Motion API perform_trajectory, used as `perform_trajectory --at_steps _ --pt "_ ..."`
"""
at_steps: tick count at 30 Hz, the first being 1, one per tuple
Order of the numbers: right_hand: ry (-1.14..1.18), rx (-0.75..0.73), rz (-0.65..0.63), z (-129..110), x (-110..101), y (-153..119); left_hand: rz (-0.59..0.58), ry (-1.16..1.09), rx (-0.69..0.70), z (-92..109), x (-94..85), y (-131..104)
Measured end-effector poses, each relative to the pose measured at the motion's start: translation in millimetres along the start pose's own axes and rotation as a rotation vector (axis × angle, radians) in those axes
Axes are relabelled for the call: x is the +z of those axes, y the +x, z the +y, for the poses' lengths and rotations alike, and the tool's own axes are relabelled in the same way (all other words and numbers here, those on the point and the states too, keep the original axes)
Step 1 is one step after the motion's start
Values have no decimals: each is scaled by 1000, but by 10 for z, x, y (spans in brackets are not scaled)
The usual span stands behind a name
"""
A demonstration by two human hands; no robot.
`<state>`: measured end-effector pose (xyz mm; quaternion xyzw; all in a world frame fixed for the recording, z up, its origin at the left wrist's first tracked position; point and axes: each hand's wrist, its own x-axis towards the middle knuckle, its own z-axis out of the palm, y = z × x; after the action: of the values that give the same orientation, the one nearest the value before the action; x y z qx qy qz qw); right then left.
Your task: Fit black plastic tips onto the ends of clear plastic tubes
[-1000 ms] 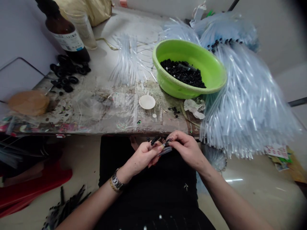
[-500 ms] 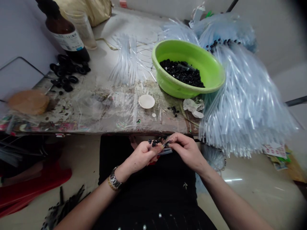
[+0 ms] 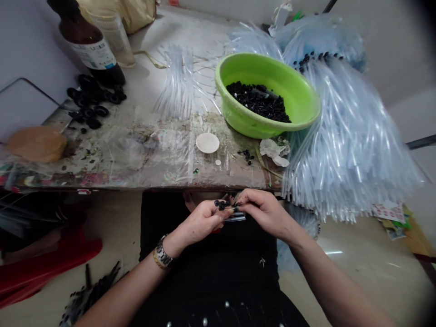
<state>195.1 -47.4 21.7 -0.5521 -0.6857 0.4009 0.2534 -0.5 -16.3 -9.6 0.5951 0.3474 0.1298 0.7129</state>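
Black cloth (image 3: 211, 272), dotted with pearly beads near the bottom, is covering the person's lap. A watch (image 3: 163, 255) with a linked metal band is circling the left wrist, a gold-toned bracelet lying beside it. Above the lap, just off the table's near edge, the left hand (image 3: 202, 221) is gripping a few slim clear tubes (image 3: 235, 218), glossy and straight, their ends pointing toward the right hand; round black knobs (image 3: 222, 205) are poking up from that fist. The right hand (image 3: 261, 211) is pinching a small dark piece (image 3: 237, 205) between thumb and fingers, right against the left fingertips; its shape is mostly hidden.

Beyond, the table (image 3: 143, 161) is showing a scuffed, stained, film-covered surface. A shallow white dish (image 3: 207, 143) is sitting near the front, with crumpled white paper (image 3: 275, 152) to its right. At left, a rounded tan block (image 3: 37, 144) is resting near shiny black rings (image 3: 91, 102). A smooth green plastic basin (image 3: 241, 123) is holding a heap of tiny black parts (image 3: 259, 103). Beside it, a thick sheaf of translucent tubing (image 3: 347, 145) is spilling over the edge. Farther back, a brown bottle (image 3: 93, 52) is standing by a ribbed clear tumbler (image 3: 117, 38).
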Motion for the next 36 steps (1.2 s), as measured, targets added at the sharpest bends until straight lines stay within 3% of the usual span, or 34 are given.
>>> perform_trajectory --at_steps 10,15,19,22,28,36 --pt "15 -15 72 2 70 -1 49 -107 -16 -76 41 70" --pt "263 145 -28 31 2 70 31 -82 -8 -99 43 52" --pt "447 248 17 85 -39 102 54 -108 43 -104 11 60" --pt "447 251 31 97 -41 109 63 -121 49 -110 1 73" --pt "318 180 -79 63 -21 144 75 -70 13 -54 20 56" --pt "326 207 -97 122 54 127 114 -124 -46 -103 69 46"
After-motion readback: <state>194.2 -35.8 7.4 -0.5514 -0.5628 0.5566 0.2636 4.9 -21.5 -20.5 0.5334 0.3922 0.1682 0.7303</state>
